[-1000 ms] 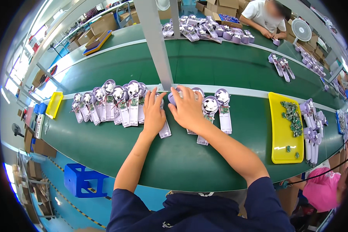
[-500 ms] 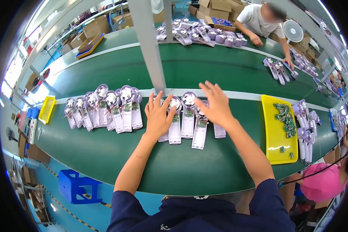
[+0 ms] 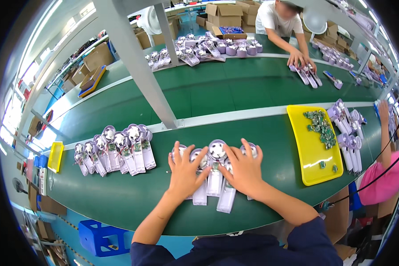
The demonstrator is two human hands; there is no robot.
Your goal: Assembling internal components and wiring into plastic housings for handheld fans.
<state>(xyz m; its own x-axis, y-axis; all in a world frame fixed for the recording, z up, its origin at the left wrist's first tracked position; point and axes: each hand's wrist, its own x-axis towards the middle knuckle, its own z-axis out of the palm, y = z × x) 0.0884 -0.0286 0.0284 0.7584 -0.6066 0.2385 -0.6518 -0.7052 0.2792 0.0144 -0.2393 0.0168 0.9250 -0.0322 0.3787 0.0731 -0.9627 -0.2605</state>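
Note:
A row of lilac handheld fan bodies [image 3: 214, 181] lies in front of me, round heads away from me and flat handles toward me. White rotors show in the heads. My left hand [image 3: 184, 173] curves its spread fingers over the heads on the row's left side. On the right side, my right hand [image 3: 246, 170] grips the outer heads, its fingertips hooked over them. Between the hands, one round head [image 3: 217, 150] shows uncovered. My hands hide parts of the outer bodies and most of their circuit boards.
More fan bodies [image 3: 137, 155] lie left, others [image 3: 352, 153] right. A yellow tray [image 3: 312, 176] holds green circuit boards [image 3: 326, 135]. A metal rail [image 3: 235, 112] and post [image 3: 148, 84] stand beyond my hands. Across the bench, a co-worker's hands [image 3: 302, 61] touch fan bodies.
My right hand has come down from the air onto the fan bodies. The row between my hands has slid from the rail toward me. The view has shifted.

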